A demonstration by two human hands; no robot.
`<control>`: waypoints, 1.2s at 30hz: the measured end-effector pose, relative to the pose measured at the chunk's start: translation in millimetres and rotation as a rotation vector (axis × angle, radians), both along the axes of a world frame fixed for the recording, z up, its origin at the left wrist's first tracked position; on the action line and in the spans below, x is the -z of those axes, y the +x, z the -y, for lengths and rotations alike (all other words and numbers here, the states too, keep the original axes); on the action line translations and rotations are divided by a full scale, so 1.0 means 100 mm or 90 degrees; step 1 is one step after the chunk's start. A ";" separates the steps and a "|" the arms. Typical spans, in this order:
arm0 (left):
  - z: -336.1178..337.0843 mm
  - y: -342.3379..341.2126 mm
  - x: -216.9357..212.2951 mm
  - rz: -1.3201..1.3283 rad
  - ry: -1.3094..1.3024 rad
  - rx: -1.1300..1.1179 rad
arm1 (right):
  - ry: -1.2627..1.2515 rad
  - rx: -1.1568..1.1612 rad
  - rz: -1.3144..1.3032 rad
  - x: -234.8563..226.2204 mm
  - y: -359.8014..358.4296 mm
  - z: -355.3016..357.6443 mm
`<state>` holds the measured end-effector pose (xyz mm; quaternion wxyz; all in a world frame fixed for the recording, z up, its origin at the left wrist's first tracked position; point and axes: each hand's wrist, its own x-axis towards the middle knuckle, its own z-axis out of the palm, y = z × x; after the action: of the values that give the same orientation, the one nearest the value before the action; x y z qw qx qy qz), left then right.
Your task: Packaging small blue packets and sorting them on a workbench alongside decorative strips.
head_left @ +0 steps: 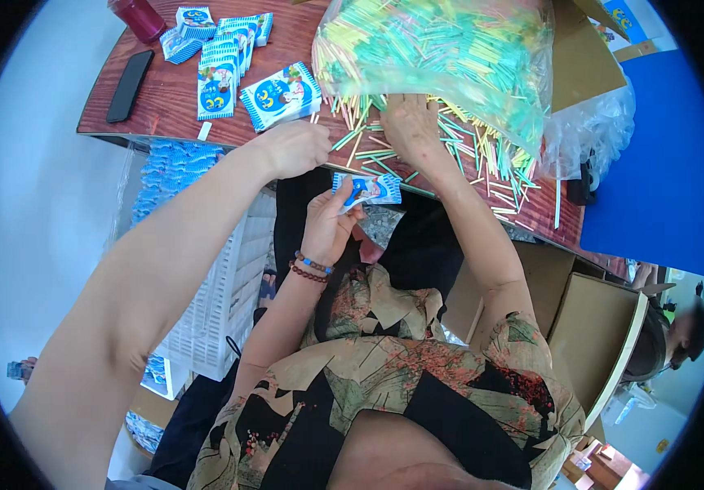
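My left hand [331,224], with two beaded bracelets at the wrist, grips a small blue-and-white packet [368,189] just in front of the table edge. The thumb lies over the packet's left end. My right hand [411,135] rests palm down among loose short straws [458,147] in pink, yellow and green. Its fingers stretch forward, their tips hidden by the lip of a large clear plastic bag [450,82] full of such straws. Between my hands and the packets, another person's closed hand [299,149] reaches in from the left, with small straw ends showing near its fingers.
More blue-and-white packets [282,95] lie on the wooden table [180,90], beside a black phone [130,86] and a red container [139,18]. Below the left edge, a white plastic basket [213,302] stands near a heap of packets [174,171]. Cardboard boxes [592,327] stand at right.
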<state>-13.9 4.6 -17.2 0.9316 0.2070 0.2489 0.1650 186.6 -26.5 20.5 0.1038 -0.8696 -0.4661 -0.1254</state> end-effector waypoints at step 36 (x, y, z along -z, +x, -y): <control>0.01 0.00 0.06 -0.048 -0.006 0.010 | -0.073 -0.329 -0.183 -0.39 0.37 0.89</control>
<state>-14.2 3.9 -23.1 0.9238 0.2104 0.2833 0.1484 223.7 -115.9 59.0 0.1476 -0.7356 -0.6587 0.0561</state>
